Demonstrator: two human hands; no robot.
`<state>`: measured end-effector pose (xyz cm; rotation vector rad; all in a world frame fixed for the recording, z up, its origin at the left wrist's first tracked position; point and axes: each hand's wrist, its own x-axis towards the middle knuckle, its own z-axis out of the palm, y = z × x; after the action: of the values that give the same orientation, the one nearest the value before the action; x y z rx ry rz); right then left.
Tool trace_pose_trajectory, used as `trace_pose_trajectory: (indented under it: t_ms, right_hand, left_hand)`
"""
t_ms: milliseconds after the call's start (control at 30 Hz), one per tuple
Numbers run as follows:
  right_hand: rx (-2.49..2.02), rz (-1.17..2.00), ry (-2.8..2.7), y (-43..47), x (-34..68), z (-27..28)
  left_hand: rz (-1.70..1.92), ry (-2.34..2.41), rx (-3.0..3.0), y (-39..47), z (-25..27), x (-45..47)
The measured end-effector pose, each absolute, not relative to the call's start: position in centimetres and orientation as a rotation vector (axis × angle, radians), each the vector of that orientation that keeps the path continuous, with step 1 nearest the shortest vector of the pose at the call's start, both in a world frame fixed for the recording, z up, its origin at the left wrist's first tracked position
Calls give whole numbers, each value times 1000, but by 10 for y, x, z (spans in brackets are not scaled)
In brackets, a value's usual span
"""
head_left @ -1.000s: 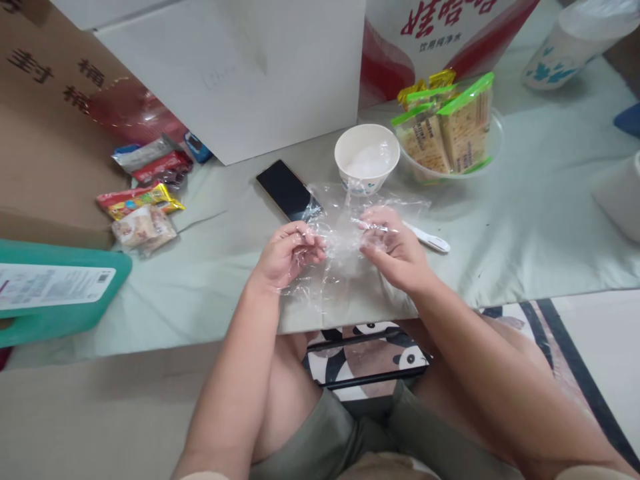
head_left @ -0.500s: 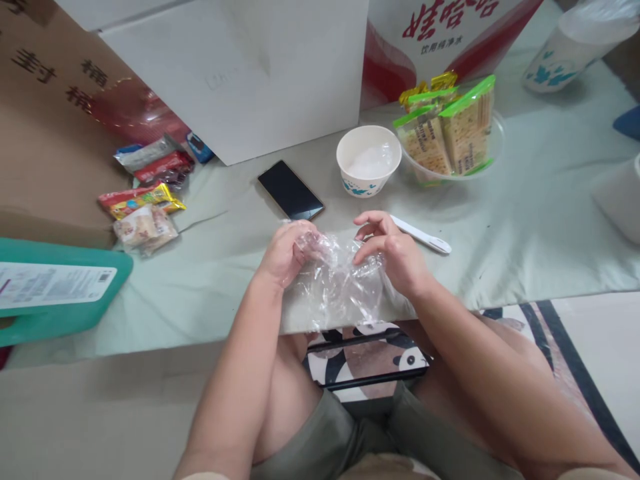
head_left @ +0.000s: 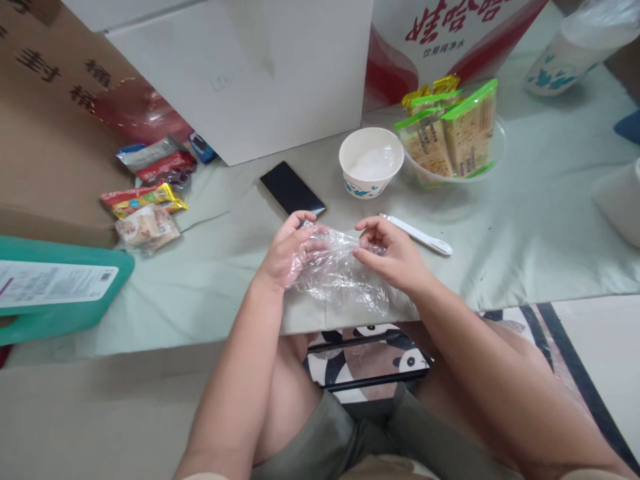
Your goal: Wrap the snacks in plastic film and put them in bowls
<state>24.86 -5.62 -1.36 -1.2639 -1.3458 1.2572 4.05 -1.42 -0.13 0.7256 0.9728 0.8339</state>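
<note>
Left hand (head_left: 289, 257) and right hand (head_left: 395, 257) pinch film (head_left: 345, 277) in front of the bowl (head_left: 364, 188). A phone (head_left: 293, 189) lies to its left.

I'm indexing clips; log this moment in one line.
left hand: holding clear plastic film | right hand: touching film | beyond film: phone, paper bowl

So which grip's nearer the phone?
Left. The left grip is right by the phone's end closest to the person; can't tell if they touch. The right grip is farther off, to the right and nearer the person.
</note>
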Motion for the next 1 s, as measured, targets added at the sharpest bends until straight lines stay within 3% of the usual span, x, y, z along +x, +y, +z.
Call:
trace_pose_trajectory:
  t_ms: [133,367,533,800,1000]
  right_hand:
    - [-1309,1184,-1256,-56,249,-14]
    - [-1296,1418,-1225,-57,249,-15]
    - [-1334,1373,-1273,-58,248,-10]
    - [-1360,1341,-1225,-58,247,-9]
    - [-1318,1371,-1215,-59,243,-7]
  left_hand:
    - [767,993,765,-16,-2,43]
    - [910,1032,784,-14,-1,45]
    - [929,1091,827,-12,-6,48]
    - [1510,1324,1082,-10,-16,42]
    - [1087,1141,1272,-18,-15,46]
